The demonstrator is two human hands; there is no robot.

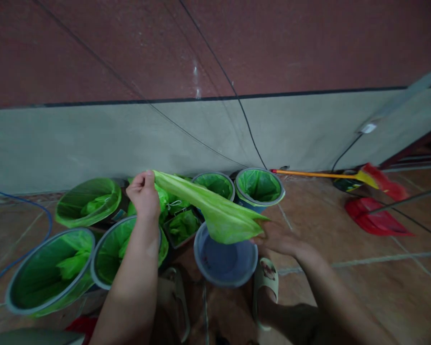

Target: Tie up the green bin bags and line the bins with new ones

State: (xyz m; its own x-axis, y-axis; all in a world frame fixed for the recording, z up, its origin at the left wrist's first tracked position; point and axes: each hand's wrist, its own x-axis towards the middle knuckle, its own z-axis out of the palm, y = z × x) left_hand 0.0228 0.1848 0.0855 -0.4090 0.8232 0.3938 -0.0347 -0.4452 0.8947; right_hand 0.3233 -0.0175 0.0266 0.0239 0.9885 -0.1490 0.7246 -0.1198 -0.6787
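Observation:
A bright green plastic bag [215, 208] is stretched sideways between my two hands. My left hand [143, 191] is closed in a pinch on its upper left corner. At the bag's right end, my right hand [273, 235] grips the edge, its fingers blurred and partly hidden. Below the bag, between my feet, stands a blue-grey bin [224, 263] with bare inner walls and a few dark specks at its bottom. The bag's lower edge hangs over the far side of this bin's rim.
Several bins with green liners stand to the left, including a near one [14, 282]. Two lined bins, one of them the right bin [282, 194], stand by the wall. A broom [319, 175] and red dustpan [373, 218] lie right. A blue hose [45, 235] runs left.

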